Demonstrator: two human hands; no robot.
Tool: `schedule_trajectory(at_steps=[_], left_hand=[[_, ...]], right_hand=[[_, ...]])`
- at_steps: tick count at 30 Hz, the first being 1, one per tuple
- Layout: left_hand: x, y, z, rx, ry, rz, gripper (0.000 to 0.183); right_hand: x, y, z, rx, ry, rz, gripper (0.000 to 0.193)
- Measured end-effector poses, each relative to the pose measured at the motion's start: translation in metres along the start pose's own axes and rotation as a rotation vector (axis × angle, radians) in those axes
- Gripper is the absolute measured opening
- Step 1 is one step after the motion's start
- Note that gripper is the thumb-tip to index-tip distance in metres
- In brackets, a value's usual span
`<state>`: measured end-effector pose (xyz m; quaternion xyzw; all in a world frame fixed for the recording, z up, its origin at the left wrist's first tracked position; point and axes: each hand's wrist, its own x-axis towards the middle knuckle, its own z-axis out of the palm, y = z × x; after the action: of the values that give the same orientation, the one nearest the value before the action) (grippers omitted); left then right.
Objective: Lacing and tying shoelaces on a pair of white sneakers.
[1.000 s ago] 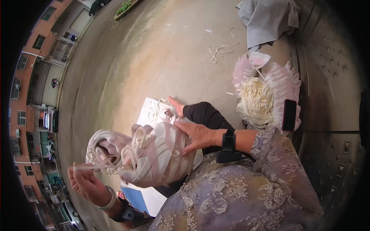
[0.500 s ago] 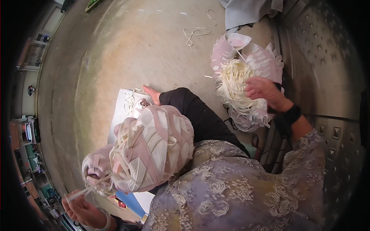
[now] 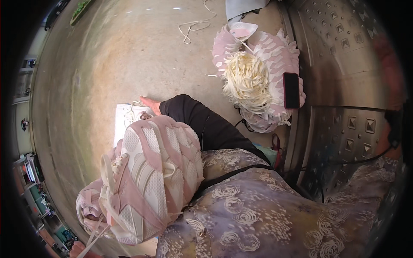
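A nested stack of pink and white sneaker uppers point(image 3: 148, 176) leans across my lap on the left. A pale shoelace point(image 3: 95, 238) runs from the front upper down to my left hand point(image 3: 78, 250), whose fingers are closed around it at the lower left edge, partly cut off. My right hand point(image 3: 387, 64) is raised at the far right rim, dim and smeared, so its fingers cannot be made out. Below it a black band circles the wrist. Beside my leg lies a heap of cream shoelaces point(image 3: 247, 79) on more pink and white uppers point(image 3: 279, 53).
A dark phone point(image 3: 291, 90) rests on the right-hand pile of uppers. Studded metal panels point(image 3: 344, 21) stand along the right. One loose lace point(image 3: 191, 29) lies on the concrete floor point(image 3: 142, 56). Grey cloth point(image 3: 247, 8) is at the top, and a white sheet point(image 3: 121, 122) sits by my foot.
My right hand has left the lace heap and swung out to the right rim, uncovering the phone. My left hand has moved down to the lower edge. The view has shifted.
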<state>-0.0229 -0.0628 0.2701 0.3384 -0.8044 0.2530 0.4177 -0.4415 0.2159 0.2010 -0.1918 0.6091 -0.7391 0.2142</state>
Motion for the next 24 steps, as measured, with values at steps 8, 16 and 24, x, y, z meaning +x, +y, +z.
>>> schedule_trajectory(at_steps=[8, 16, 24], left_hand=[[0.028, 0.083, 0.001, -1.042, -0.082, -0.047, 0.007], [0.035, 0.134, 0.002, -0.993, -0.299, -0.427, 0.022], [0.039, 0.127, 0.012, -1.152, -0.444, -0.399, 0.016]], right_hand=[[0.026, -0.026, -0.121, 0.132, -0.577, -0.240, 0.036], [0.031, -0.029, 0.157, 0.125, -1.099, -0.109, 0.020], [-0.023, -0.025, 0.213, 0.090, -1.310, 0.184, 0.012]])
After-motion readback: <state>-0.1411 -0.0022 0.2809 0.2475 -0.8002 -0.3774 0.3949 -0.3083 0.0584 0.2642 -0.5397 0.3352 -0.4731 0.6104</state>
